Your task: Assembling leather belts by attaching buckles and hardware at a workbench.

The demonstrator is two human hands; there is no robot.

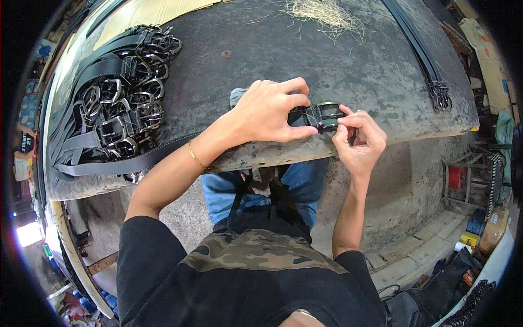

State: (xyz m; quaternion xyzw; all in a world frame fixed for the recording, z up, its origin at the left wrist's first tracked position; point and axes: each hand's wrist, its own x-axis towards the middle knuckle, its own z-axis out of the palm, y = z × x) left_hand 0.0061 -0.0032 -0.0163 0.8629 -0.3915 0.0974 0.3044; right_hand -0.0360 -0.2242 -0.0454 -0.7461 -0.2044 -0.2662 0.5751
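Near the table's front edge, my left hand (pixel 267 110) closes its thumb and fingers around the end of a black leather belt. The belt's dark metal buckle (pixel 328 104) sticks out to the right of those fingertips. My right hand (pixel 364 137) pinches the buckle's right side between thumb and fingers. Loose thread ends seem to show at the fold beside the buckle. A strap (pixel 163 153) runs from the left pile and passes under my left forearm; my hand hides whether it is the same belt. Behind my left wrist lies a small grey object (pixel 236 97), partly covered.
A heap of black belts with shiny buckles (pixel 117 128) fills the table's left side. Pale thread scraps (pixel 327 16) lie at the far edge. Thin black straps (pixel 417 46) hang together at the right. A wooden rack (pixel 468 177) stands on the floor at right.
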